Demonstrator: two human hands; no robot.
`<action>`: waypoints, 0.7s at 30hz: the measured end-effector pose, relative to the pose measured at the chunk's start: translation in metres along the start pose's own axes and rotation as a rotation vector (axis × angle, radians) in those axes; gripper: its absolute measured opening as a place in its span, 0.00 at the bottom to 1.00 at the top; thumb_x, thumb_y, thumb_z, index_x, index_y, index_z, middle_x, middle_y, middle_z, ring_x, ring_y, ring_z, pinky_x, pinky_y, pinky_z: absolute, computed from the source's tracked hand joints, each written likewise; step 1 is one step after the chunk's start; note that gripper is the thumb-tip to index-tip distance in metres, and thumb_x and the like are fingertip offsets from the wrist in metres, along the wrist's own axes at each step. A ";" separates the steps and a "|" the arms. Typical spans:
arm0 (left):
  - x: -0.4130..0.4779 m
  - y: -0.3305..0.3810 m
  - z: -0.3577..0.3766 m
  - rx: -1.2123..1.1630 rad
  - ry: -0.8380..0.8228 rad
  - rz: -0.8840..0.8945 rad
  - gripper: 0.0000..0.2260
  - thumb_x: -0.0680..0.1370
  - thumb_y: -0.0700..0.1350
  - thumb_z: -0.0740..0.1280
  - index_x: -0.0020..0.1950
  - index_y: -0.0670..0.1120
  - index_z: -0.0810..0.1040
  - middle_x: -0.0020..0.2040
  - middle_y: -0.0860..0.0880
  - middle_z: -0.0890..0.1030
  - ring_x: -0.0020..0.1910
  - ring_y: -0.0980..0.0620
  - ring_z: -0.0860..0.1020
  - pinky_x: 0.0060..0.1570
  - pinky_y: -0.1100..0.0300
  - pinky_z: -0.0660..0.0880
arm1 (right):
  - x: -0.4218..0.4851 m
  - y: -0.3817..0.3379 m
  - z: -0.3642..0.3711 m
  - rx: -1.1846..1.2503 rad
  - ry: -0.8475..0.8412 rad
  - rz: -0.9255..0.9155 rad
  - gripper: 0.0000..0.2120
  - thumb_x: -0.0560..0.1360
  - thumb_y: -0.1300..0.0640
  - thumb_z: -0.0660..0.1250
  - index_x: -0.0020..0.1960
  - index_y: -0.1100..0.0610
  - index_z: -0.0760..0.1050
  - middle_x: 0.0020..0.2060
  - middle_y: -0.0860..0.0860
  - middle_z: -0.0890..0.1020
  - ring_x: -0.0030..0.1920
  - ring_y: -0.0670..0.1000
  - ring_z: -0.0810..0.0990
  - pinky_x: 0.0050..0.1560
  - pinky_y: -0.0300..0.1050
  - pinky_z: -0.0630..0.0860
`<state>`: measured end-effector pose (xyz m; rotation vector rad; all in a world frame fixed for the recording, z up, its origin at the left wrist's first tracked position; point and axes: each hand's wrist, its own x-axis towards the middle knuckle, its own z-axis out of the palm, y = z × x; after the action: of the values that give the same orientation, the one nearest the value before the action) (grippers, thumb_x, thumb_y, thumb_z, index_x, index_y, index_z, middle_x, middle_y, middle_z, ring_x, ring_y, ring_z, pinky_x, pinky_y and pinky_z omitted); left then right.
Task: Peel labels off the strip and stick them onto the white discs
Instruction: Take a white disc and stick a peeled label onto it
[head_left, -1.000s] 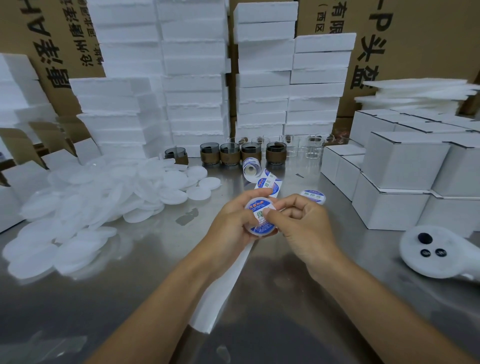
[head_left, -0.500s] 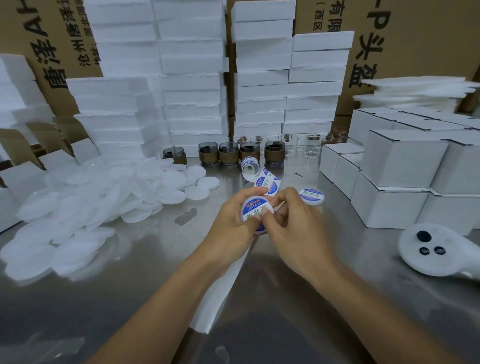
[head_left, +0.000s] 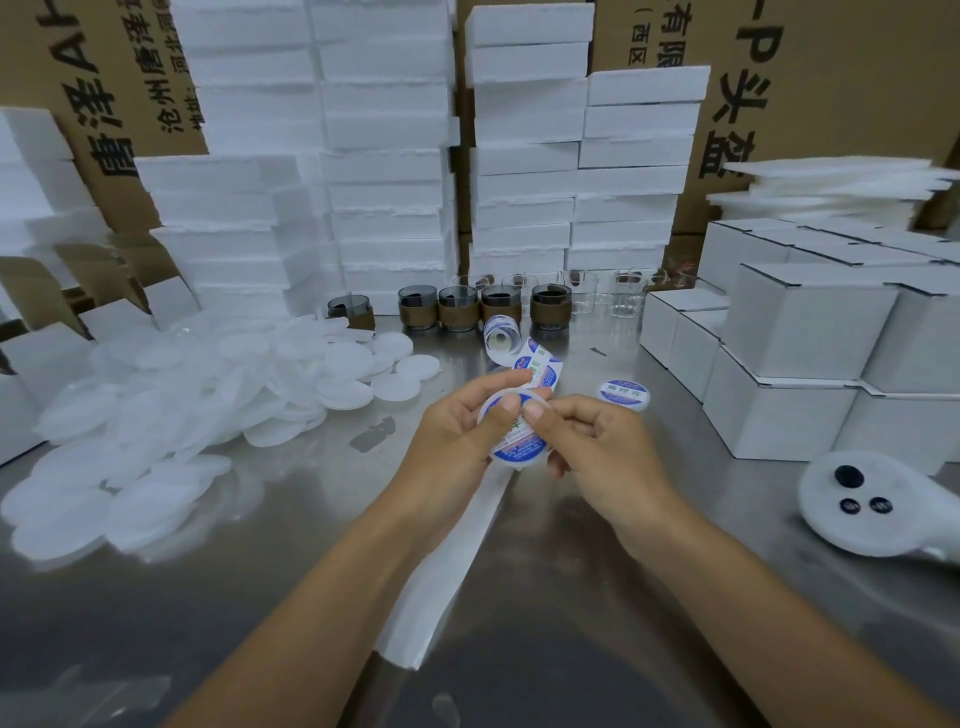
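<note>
**A:** Where's the disc being worked on?

**B:** Lifted off the table (head_left: 270, 597), between both hands. The left hand (head_left: 452, 441) grips the white disc (head_left: 491, 405) with its fingers curled round the edge and its thumb on the face. The right hand (head_left: 605, 457) pinches it from the other side, with its thumb tip beside the left one on the blue-and-white label (head_left: 521, 448). Neither hand is open.

**A:** So is the label on?

**B:** It looks laid on, and the thumbs seem to be rubbing it down. I can't tell whether its upper edge is fully stuck, because the thumbs cover it.

**A:** What could spoil it?

**B:** Pressing from the middle outward unevenly could trap a crease or a bubble. If the label sits off-centre, a blue edge would overhang the rim, and lifting it again could tear it. The disc looks thin, so a hard pinch might bend it.

**A:** And the label strip?

**B:** The label strip (head_left: 540, 370) runs from the roll (head_left: 501, 335) to just behind the hands. Its spent backing paper (head_left: 441, 571) trails toward the person under the left wrist. A forearm dragging that paper could pull the roll toward the cups (head_left: 457, 307).

**A:** Anything else nearby?

**B:** One labelled disc (head_left: 623, 394) lies on the table just right of the hands. The pile of bare discs (head_left: 182, 405) sits to the left, so a wide reach could scatter it.
</note>
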<state>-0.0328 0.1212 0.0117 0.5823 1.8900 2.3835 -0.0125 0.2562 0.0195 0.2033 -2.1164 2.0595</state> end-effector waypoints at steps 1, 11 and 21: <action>0.000 -0.001 0.000 0.053 0.035 -0.001 0.16 0.71 0.50 0.67 0.56 0.45 0.79 0.51 0.47 0.84 0.49 0.49 0.83 0.51 0.59 0.78 | 0.000 -0.001 0.000 0.023 0.007 -0.005 0.07 0.74 0.56 0.67 0.39 0.56 0.80 0.27 0.48 0.81 0.23 0.43 0.71 0.28 0.32 0.70; -0.004 -0.003 0.002 0.115 -0.009 -0.053 0.14 0.69 0.46 0.72 0.52 0.43 0.78 0.41 0.47 0.85 0.40 0.53 0.82 0.44 0.63 0.78 | -0.001 -0.002 0.003 0.028 0.118 0.040 0.12 0.75 0.55 0.67 0.35 0.60 0.75 0.25 0.49 0.80 0.21 0.43 0.72 0.27 0.33 0.72; -0.003 -0.001 0.000 0.136 0.112 -0.029 0.11 0.75 0.41 0.68 0.57 0.42 0.77 0.42 0.44 0.85 0.41 0.52 0.83 0.47 0.62 0.79 | 0.003 0.002 0.000 0.039 0.051 0.054 0.02 0.75 0.59 0.67 0.47 0.54 0.77 0.29 0.49 0.79 0.23 0.42 0.73 0.29 0.31 0.71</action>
<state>-0.0297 0.1210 0.0095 0.4332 2.1041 2.3299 -0.0163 0.2564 0.0182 0.0988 -2.0755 2.1144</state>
